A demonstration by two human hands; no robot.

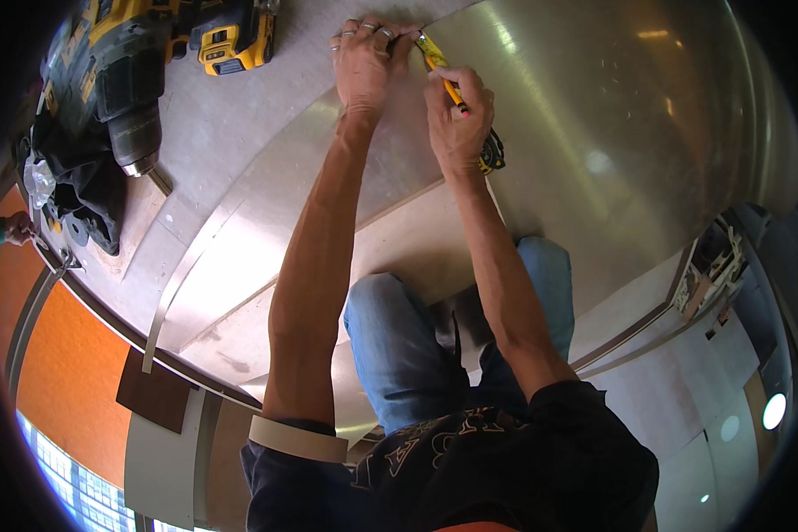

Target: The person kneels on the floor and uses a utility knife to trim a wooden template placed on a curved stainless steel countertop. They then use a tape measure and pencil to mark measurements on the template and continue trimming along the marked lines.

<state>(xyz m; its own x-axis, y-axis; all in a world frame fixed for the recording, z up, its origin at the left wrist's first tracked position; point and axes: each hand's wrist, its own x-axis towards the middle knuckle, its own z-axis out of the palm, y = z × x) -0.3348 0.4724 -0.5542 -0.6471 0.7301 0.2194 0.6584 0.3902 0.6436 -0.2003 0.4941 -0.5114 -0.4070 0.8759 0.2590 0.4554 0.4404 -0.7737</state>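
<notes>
Grasped in my right hand (457, 131): one yellow pencil (453, 94), pink eraser end toward the wrist. Partly hidden by that hand: one tape measure (491, 154), dark case beside the wrist, yellow blade (433, 51) running over a metal sheet (612, 133) toward my left hand (362, 73). Left hand: at the sheet's edge; whether it grips, I cannot tell. Upper left, my feed: one drill (131, 96), one yellow-black battery (239, 44).
</notes>
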